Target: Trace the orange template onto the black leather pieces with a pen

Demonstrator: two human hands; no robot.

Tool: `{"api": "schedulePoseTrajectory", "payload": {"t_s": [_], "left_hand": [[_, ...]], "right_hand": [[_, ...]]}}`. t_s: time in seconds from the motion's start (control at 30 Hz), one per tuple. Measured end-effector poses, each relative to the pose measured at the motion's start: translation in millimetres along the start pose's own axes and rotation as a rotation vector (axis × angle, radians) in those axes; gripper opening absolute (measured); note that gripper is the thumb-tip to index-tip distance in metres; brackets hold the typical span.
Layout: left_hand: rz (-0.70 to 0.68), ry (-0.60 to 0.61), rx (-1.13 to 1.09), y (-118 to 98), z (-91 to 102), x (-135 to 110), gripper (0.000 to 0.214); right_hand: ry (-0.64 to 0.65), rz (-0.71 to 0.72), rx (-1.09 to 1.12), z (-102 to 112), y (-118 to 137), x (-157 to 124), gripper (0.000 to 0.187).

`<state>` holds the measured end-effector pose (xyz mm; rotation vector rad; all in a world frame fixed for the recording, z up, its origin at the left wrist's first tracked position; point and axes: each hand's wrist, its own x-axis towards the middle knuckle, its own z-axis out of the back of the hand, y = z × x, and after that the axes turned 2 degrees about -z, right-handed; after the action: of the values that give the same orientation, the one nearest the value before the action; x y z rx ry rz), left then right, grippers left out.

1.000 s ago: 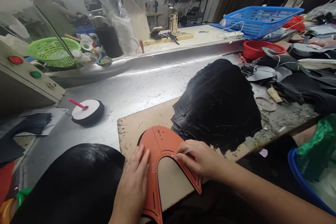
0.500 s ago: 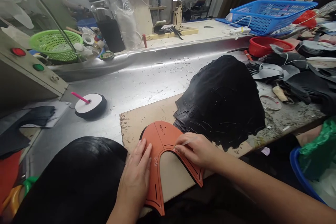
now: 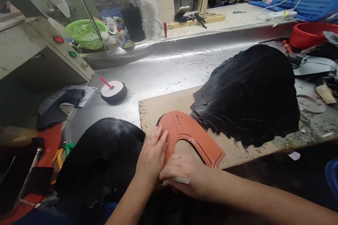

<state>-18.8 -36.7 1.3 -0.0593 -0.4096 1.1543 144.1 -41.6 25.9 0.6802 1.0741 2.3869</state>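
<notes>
Template marking, I judge.
My left hand lies flat atop; right hand curls round a pen; next stroke needs steadiness.

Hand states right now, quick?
Left hand: open, laid on the flat orange U-shaped template.
Right hand: closed, holding a slim whitish pen-like tool.

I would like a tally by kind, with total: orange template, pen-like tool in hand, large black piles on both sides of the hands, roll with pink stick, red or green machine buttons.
Orange template: 1
Pen-like tool in the right hand: 1
Left pile, right pile: 2
Roll: 1
Red button, green button: 2
Total: 7
</notes>
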Motion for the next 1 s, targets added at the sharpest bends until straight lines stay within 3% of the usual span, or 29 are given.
{"api": "schedulePoseTrajectory", "payload": {"t_s": [0.17,0.3,0.37,0.47,0.53,0.6,0.73,0.9,1.0], "left_hand": [[0.004,-0.005,-0.009,-0.2,0.5,1.2,0.037],[-0.007,-0.01,-0.031,0.5,1.0,2.2,0.038],[-0.019,-0.009,-0.034,1.6,0.5,2.1,0.04],[-0.042,-0.016,-0.009,3.9,-1.1,2.3,0.041],[-0.064,-0.032,0.015,5.7,-2.3,3.3,0.041],[-0.086,-0.046,0.034,7.6,-3.2,4.8,0.041],[-0.1,-0.059,0.041,10.2,-3.7,7.9,0.044],[-0.109,-0.065,0.042,9.5,-2.9,10.4,0.045],[-0.119,-0.077,0.051,9.2,-2.7,11.2,0.044]], "right_hand": [[0.046,0.06,-0.071,8.9,3.5,-4.0,0.024],[0.145,-0.135,-0.092,22.9,18.2,-12.1,0.015],[0.153,-0.211,0.021,31.0,19.9,-19.2,0.012],[-0.025,-0.356,0.211,50.5,11.8,-38.2,0.013],[-0.183,-0.508,0.207,67.2,3.8,-56.1,0.015],[-0.234,-0.616,0.131,81.7,-1.4,-74.3,0.017],[-0.136,-0.566,0.005,89.6,-1.0,-93.8,0.02],[-0.071,-0.447,-0.1,82.3,-1.8,-91.3,0.022],[-0.097,-0.453,-0.17,90.2,-7.3,-96.1,0.022]]}}
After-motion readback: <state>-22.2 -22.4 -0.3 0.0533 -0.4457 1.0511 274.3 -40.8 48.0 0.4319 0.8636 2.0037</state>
